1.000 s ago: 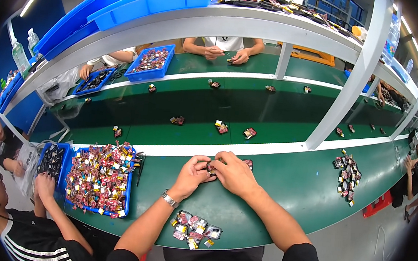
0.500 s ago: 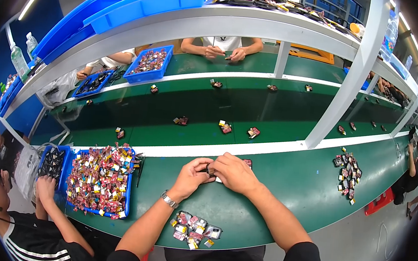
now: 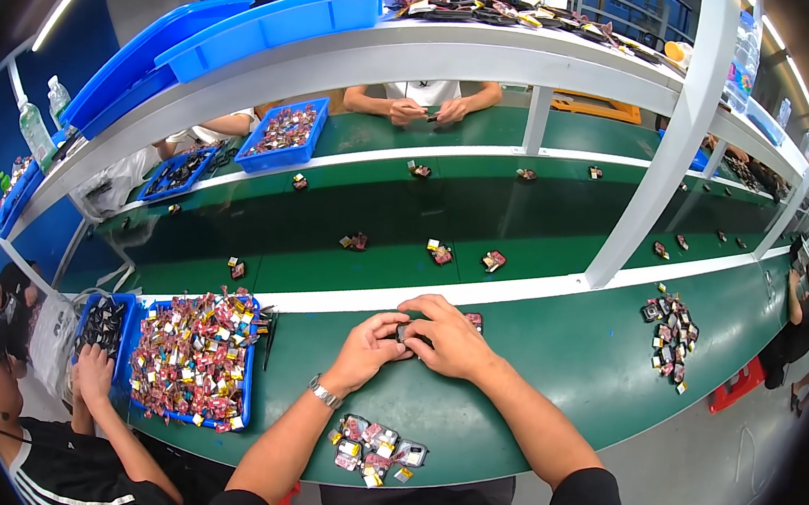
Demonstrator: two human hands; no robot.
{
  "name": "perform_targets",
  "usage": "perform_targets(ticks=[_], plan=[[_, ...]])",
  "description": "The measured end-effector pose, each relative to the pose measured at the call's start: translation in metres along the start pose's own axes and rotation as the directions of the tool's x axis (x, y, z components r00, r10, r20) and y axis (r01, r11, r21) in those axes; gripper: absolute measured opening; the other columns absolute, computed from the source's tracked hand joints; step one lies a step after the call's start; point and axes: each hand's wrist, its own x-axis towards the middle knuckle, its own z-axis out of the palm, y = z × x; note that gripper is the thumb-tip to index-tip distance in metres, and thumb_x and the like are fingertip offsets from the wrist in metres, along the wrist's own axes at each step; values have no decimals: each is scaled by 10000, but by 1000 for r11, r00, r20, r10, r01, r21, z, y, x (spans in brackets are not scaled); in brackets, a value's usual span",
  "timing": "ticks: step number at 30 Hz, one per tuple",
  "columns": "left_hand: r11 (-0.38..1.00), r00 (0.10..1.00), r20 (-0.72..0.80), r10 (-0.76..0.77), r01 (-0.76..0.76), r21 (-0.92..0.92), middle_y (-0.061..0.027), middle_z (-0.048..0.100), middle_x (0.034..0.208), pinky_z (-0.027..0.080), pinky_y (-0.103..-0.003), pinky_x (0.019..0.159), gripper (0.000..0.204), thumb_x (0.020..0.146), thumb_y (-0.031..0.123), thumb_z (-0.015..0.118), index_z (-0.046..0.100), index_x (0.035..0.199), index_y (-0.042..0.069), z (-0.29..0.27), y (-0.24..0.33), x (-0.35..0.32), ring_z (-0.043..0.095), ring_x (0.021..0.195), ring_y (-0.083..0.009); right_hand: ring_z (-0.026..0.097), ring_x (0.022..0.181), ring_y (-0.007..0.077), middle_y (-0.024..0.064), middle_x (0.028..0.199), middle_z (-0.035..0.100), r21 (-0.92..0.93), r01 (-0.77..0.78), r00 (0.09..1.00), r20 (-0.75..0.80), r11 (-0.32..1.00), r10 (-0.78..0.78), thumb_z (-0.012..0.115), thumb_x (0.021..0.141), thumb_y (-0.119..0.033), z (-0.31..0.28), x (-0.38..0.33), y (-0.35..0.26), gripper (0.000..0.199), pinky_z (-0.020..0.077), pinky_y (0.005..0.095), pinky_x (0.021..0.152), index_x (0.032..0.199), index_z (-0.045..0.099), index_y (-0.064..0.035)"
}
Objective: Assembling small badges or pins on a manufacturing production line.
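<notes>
Left hand (image 3: pixel 370 344) and right hand (image 3: pixel 445 338) meet fingertip to fingertip, together pinching a small dark part (image 3: pixel 404 330) on the green bench (image 3: pixel 549 361) just this side of the white strip (image 3: pixel 517 288), blue tray of red-gold pieces (image 3: pixel 192 354) well left, small pile (image 3: pixel 374 445) nearer the body.

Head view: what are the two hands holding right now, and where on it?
Both the left hand and right hand pinch one small dark part between their fingertips, over the green table. Which side of it cannot be told.
</notes>
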Motion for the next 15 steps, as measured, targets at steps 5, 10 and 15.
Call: perform_targets(ticks=[5, 10, 15], plan=[[1000, 1000, 2, -25, 25, -3, -134, 554, 1241, 539, -363, 957, 370, 932, -39, 498, 433, 1297, -25, 0, 1, 0, 597, 1102, -198, 484, 1189, 290, 82, 1225, 573, 157, -50, 998, 52, 986, 43, 683, 791, -112, -9, -1, -4, 72, 424, 392, 993, 832, 670, -54], [999, 1000, -15, -8, 8, -42, -110, 571, 1220, 537, -366, 949, 318, 953, -5, 496, 460, 1269, 3, -3, 0, 1, 600, 1089, -176, 494, 1183, 280, 80, 1208, 585, 181, -130, 991, -10, 975, 134, 706, 789, -105, 2, -4, -4, 93, 430, 391, 987, 870, 684, -64], [997, 1000, -19, -9, 8, -79, -89, 587, 1200, 541, -343, 926, 311, 957, 13, 511, 473, 1266, 19, -7, -4, 2, 602, 1078, -158, 526, 1144, 278, 89, 1154, 607, 186, -153, 971, -157, 971, 183, 716, 784, -108, 18, -7, -7, 102, 453, 385, 954, 863, 695, -48]])
